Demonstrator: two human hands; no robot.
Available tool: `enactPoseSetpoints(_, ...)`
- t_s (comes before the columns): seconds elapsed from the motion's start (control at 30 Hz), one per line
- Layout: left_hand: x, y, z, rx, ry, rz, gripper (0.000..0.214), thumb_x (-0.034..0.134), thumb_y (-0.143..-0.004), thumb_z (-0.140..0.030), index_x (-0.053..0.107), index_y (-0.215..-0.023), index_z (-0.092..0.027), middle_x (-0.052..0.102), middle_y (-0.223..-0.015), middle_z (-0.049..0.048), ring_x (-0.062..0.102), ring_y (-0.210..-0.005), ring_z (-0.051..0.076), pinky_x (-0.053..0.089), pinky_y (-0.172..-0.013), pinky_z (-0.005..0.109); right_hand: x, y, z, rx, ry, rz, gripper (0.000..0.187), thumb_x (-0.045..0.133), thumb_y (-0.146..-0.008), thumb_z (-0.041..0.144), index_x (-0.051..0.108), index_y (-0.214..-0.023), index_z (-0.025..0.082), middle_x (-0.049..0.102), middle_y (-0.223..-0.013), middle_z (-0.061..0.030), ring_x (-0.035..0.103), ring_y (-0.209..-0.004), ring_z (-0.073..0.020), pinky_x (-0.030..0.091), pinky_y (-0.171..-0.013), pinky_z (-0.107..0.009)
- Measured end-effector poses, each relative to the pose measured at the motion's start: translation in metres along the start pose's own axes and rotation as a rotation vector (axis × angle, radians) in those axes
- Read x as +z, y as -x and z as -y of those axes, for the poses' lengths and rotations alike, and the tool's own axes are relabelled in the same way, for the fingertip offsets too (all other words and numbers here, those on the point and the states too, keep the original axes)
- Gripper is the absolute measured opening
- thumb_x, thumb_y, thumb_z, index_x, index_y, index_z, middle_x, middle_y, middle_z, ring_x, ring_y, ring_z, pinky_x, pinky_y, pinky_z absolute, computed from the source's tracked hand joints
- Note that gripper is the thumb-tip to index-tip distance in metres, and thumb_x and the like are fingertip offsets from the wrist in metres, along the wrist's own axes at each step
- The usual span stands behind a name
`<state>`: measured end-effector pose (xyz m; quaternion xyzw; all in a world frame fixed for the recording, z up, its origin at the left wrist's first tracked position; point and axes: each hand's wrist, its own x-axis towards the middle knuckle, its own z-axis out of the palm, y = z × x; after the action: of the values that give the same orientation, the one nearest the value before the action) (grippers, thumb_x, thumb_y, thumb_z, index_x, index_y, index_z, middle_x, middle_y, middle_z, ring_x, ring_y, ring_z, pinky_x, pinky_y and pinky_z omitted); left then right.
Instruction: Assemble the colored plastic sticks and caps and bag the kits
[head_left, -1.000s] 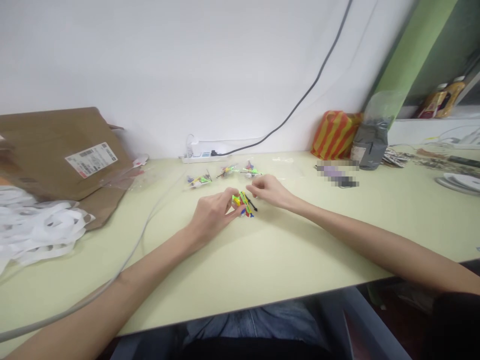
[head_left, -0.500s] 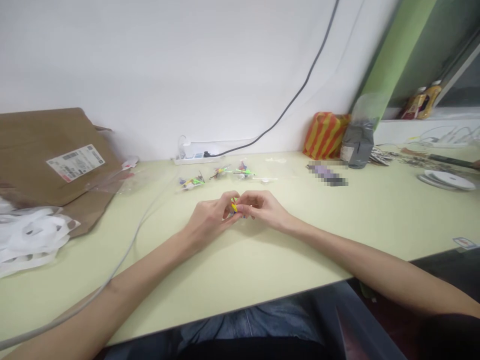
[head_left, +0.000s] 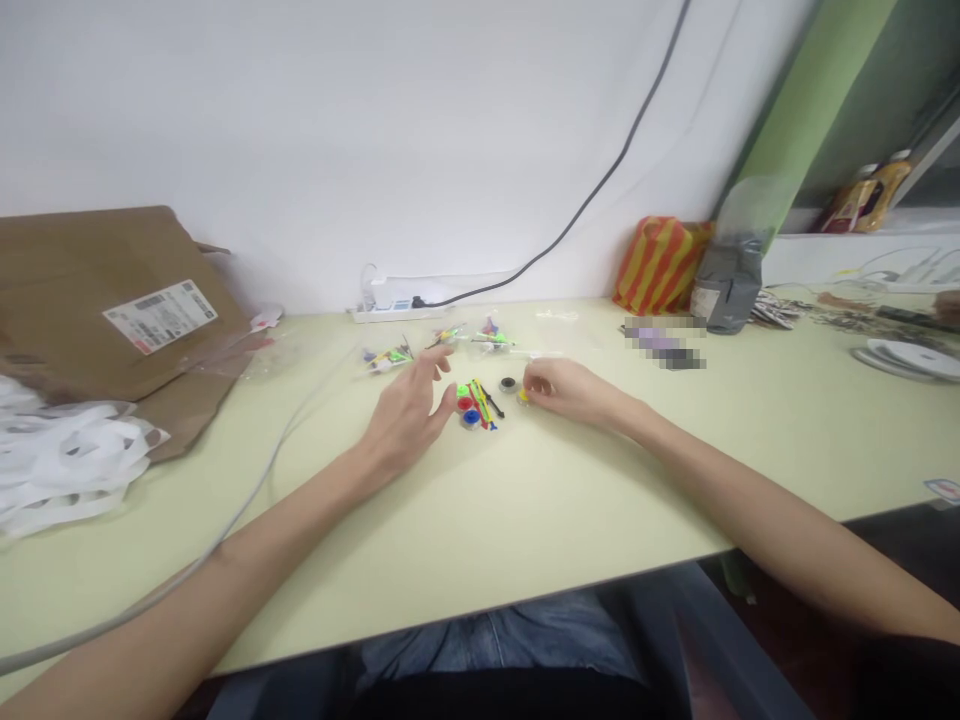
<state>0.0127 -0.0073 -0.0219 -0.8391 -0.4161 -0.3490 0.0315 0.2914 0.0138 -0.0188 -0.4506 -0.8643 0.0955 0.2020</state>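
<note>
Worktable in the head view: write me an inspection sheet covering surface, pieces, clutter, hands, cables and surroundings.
Surface: pale yellow-green table.
Pieces: green disc, red disc and blue disc clustered beside coloured sticks; black disc nearer the yellow disc.
Clutter: three clumps of coloured parts toward the wall; brown cardboard and white strips at left; striped bag and grey bag at right.
Hands: left hand open, thumb close to the discs, contact unclear; right hand fingertips at the yellow disc, grip unclear.
Cables: grey cable crosses the left forearm in view; dark cable rises from the power strip.
Surroundings: white wall, green pillar, bottles on a ledge.
</note>
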Motion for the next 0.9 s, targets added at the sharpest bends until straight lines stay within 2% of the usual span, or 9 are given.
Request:
enactPoseSetpoints(0.07, 0.001, 0.001, 0.000, -0.004, 0.002, 0.020, 0.043, 0.046, -0.099, -0.027, 0.032, -0.139, -0.025, 0.059, -0.116, 0.0063, 0.060, -0.098, 0.019, 0.049, -0.083, 0.035, 0.004, -0.001, 0.002, 0.033, -0.048, -0.008, 0.011, 0.058, -0.090, 0.023, 0.062, -0.099, 0.019, 0.066, -0.087, -0.0051, 0.056, -0.074, -0.0169, 0.037, -0.065, -0.027)
enactPoseSetpoints(0.17, 0.003, 0.002, -0.001, -0.002, 0.006, 0.046, 0.042, 0.045, -0.099, -0.028, 0.033, -0.139, -0.025, 0.058, -0.117, 0.0066, 0.059, -0.101, 0.019, 0.049, -0.084, 0.035, 0.011, -0.004, 0.001, 0.084, -0.121, -0.043, 0.033, 0.062, -0.090, 0.032, 0.057, -0.120, 0.019, 0.067, -0.090, -0.0044, 0.057, -0.074, -0.0171, 0.038, -0.065, -0.027)
enactPoseSetpoints(0.23, 0.004, 0.002, -0.001, -0.001, 0.005, 0.064, 0.042, 0.045, -0.099, -0.029, 0.033, -0.139, -0.025, 0.058, -0.117, 0.0067, 0.060, -0.102, 0.020, 0.049, -0.084, 0.035, 0.016, -0.006, -0.003, 0.094, -0.159, -0.048, 0.039, 0.063, -0.091, 0.035, 0.058, -0.125, 0.018, 0.067, -0.089, -0.0037, 0.058, -0.075, -0.0168, 0.039, -0.067, -0.027)
enactPoseSetpoints(0.37, 0.005, 0.002, 0.001, 0.001, 0.007, 0.087, 0.043, 0.044, -0.099, -0.029, 0.033, -0.140, -0.024, 0.058, -0.116, 0.0074, 0.060, -0.103, 0.021, 0.048, -0.086, 0.036, 0.026, -0.014, -0.012, 0.076, -0.253, -0.042, 0.036, 0.062, -0.091, 0.040, 0.066, -0.117, 0.016, 0.061, -0.077, -0.0001, 0.054, -0.070, -0.0151, 0.037, -0.067, -0.026)
enactPoseSetpoints(0.5, 0.005, 0.003, 0.000, -0.007, 0.020, 0.113, 0.042, 0.042, -0.099, -0.031, 0.034, -0.140, -0.023, 0.058, -0.116, 0.0082, 0.059, -0.105, 0.022, 0.048, -0.088, 0.037, 0.035, -0.021, -0.013, 0.078, -0.303, -0.081, 0.036, 0.064, -0.090, 0.045, 0.066, -0.112, 0.016, 0.056, -0.070, 0.0034, 0.051, -0.067, -0.0139, 0.035, -0.064, -0.025)
enactPoseSetpoints(0.73, 0.007, 0.002, 0.000, -0.018, 0.028, 0.132, 0.043, 0.043, -0.099, -0.032, 0.032, -0.140, -0.024, 0.058, -0.117, 0.0084, 0.060, -0.106, 0.022, 0.048, -0.089, 0.039, 0.042, -0.026, -0.003, 0.168, -0.119, -0.141, 0.031, 0.062, -0.091, 0.049, 0.061, -0.088, 0.019, 0.060, -0.074, 0.0005, 0.049, -0.067, -0.0141, 0.030, -0.062, -0.025)
enactPoseSetpoints(0.9, 0.005, 0.002, 0.000, -0.009, 0.022, 0.131, 0.044, 0.043, -0.099, -0.031, 0.031, -0.141, -0.025, 0.058, -0.117, 0.0080, 0.060, -0.105, 0.022, 0.048, -0.090, 0.039, 0.039, -0.025, -0.002, 0.015, -0.148, -0.126, 0.034, 0.044, -0.103, 0.035, 0.060, -0.080, 0.017, 0.064, -0.081, -0.0045, 0.055, -0.076, -0.0157, 0.038, -0.074, -0.026)
